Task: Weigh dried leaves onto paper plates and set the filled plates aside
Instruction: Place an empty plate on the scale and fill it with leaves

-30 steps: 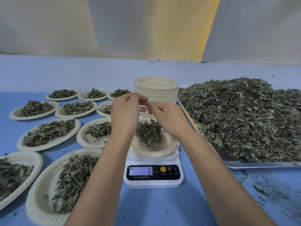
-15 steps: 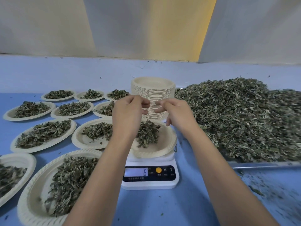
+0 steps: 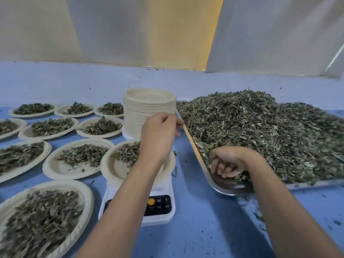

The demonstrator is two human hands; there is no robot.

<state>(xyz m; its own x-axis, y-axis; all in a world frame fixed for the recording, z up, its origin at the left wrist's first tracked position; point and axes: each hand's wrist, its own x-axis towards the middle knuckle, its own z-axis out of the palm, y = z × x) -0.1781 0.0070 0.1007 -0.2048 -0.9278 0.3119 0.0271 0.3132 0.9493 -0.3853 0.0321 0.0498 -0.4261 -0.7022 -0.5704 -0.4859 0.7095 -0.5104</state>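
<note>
Grey-green dried leaves in a big loose heap take the curled fingers of the right grip. It digs into the heap's near-left edge, fingertips down toward the bare corner of the shiny steel tray beneath. It looks closed round a small pick-up of leaves, though the palm hides how much.

To its left and farther off, the left grip hovers above the round pale paper plate, which sits on the white digital kitchen scale. The fingers are loosely bent, thumb toward fingertips. Whether they pinch any leaf I cannot tell. Under that grip the plate carries only a small mound, with much bare paper showing. The left forearm covers the scale's readout.

Beyond the left grip stands a tall stack of empty paper plates. Farther to its left, filled paper plates lie spread over the blue counter.

The step in hand looks like topping up the plate on the scale. The next move calls for lifting a modest amount, carrying it across the tray rim and letting it fall onto the plate a little at a time. The forearm should clear the readout first, so the weight can be read. The plate should join the others only once it is on target.
</note>
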